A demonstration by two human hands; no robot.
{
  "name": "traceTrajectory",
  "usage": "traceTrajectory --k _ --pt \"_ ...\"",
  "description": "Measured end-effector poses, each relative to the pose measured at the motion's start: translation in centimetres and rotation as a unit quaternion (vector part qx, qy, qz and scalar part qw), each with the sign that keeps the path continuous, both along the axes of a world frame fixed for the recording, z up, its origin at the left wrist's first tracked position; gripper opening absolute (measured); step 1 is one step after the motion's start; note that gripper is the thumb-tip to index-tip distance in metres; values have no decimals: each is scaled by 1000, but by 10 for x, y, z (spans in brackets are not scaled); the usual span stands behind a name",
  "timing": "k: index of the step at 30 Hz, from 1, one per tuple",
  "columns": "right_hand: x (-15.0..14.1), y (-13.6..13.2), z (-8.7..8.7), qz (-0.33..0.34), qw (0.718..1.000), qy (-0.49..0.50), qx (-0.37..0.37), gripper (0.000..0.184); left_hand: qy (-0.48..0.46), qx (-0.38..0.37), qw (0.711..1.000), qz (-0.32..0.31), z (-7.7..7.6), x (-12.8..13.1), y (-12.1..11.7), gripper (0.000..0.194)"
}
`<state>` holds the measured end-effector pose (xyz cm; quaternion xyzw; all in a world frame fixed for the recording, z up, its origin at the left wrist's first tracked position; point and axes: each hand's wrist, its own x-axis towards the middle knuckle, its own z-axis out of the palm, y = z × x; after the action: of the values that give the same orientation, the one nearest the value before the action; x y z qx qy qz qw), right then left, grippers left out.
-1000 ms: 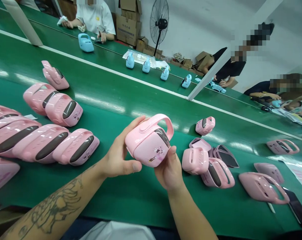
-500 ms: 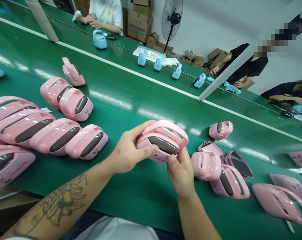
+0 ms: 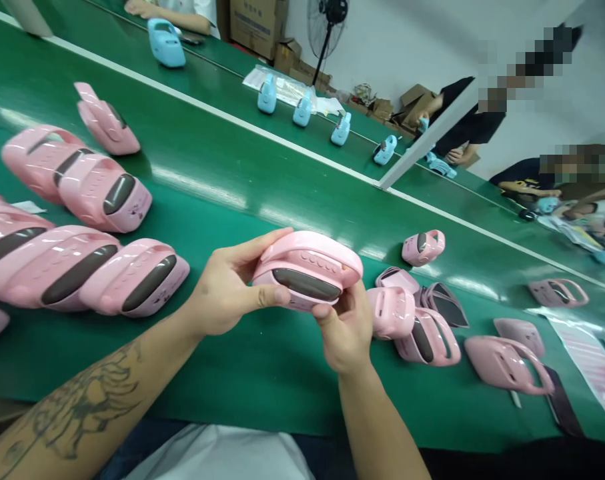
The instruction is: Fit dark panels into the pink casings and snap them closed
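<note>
Held casing (image 3: 307,270) turned — carton (image 3: 256,28) illegible.

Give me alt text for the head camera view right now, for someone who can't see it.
A bare left hand and bare right hand hold a glossy pink plastic device with a handle and dark window over a green table. More pink devices crowd the left and cluster at right; light-blue handled ones and other people are on the far side.
</note>
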<state>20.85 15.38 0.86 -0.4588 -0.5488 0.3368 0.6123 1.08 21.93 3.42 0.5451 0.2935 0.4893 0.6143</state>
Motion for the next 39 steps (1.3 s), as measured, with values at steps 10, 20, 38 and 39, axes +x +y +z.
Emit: traceTrajectory --k 10,20,38,39 --pt "-16 -9 -4 -2 994 -107 -9 84 -10 -77 987 140 -4 23 4 92" --pt "-43 17 -4 -173 974 -77 126 74 -33 -63 974 213 -2 37 3 87" --pt "-45 13 -12 -86 990 108 3 87 -207 -211 925 237 -9 35 1 51" --pt "-44 7 -14 -67 992 108 -3 85 -232 -226 914 244 -8 33 1 47"
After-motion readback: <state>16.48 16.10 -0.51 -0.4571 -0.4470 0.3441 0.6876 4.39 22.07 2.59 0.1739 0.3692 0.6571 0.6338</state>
